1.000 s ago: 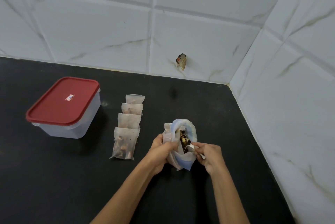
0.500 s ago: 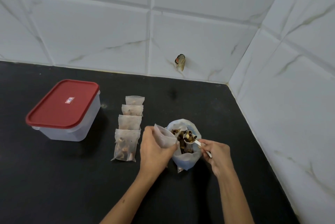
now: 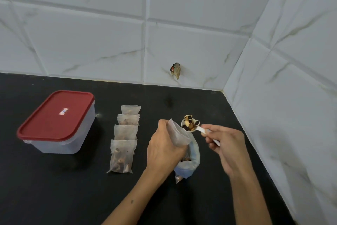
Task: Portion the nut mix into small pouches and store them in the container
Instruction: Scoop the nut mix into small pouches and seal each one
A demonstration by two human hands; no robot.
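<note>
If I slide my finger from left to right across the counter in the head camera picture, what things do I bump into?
Red-lidded container → row of filled pouches → left hand holding an empty pouch → spoon of nuts → right hand.

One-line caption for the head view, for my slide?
Right hand lifts a heaped spoon toward the pouch held by the left hand.

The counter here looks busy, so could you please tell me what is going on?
A person is portioning nut mix. The right hand holds a white spoon heaped with nuts, and the left hand holds an open small pouch beside it, above the big bag. Four filled pouches lie in a row near the closed container.
</note>
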